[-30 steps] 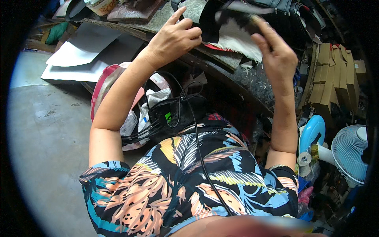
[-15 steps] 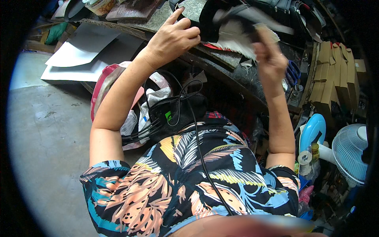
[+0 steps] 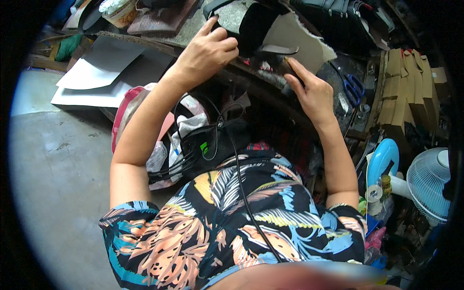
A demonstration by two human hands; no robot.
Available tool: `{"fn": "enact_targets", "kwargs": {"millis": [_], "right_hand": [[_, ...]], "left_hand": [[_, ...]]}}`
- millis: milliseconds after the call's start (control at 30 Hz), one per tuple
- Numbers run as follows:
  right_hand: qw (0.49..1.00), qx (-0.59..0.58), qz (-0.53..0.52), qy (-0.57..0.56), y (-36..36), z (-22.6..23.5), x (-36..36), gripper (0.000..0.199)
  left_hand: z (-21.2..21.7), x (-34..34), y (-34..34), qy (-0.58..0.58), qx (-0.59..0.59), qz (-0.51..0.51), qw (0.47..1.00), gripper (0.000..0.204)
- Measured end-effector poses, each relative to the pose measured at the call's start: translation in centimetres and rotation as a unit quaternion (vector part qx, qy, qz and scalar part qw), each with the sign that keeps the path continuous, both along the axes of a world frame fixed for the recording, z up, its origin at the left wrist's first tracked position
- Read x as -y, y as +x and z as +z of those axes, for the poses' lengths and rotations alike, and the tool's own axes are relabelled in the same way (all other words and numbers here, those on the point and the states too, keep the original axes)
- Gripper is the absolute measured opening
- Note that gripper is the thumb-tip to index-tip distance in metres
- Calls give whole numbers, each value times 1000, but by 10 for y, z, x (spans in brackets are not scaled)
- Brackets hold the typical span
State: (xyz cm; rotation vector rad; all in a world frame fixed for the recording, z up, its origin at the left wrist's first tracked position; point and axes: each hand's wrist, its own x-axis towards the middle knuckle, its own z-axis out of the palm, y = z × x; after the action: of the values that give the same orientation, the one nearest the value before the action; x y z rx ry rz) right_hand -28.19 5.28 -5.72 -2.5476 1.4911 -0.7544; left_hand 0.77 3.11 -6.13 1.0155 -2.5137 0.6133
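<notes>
Black shoe upper (image 3: 251,29) gripped by left hand (image 3: 205,50); right hand (image 3: 311,92) pointing.

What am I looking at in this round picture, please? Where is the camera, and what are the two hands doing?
No machine appears here. A person wears a wide fisheye camera on the head, looking down, so the picture is round and straight edges bend near its rim. You see the person's patterned shirt below and both bare forearms reaching up to a cluttered workbench.

The left hand grips a black piece of material at the bench edge. The right hand rests beside it with the forefinger stretched toward a small dark strip; whether it touches the strip, I cannot tell. A pale sheet lies under these pieces.

Around them: blue-handled scissors, stacked cardboard pieces, white sheets on the left, and a fan at lower right.
</notes>
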Motion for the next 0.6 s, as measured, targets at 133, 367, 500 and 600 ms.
{"fn": "enact_targets", "kwargs": {"millis": [133, 367, 500, 600], "right_hand": [[970, 194, -29, 143, -40, -3, -11, 35], [955, 226, -188, -39, -99, -4, -32, 33], [977, 34, -202, -61, -117, -12, -49, 35], [989, 1, -146, -14, -131, -12, -43, 29]], "left_hand": [[-1, -3, -36, 51, -25, 19, 998, 41], [-8, -2, -68, 196, -18, 53, 979, 73], [2, -1, -32, 71, -86, 33, 993, 76], [5, -1, -15, 69, -92, 45, 992, 51]]}}
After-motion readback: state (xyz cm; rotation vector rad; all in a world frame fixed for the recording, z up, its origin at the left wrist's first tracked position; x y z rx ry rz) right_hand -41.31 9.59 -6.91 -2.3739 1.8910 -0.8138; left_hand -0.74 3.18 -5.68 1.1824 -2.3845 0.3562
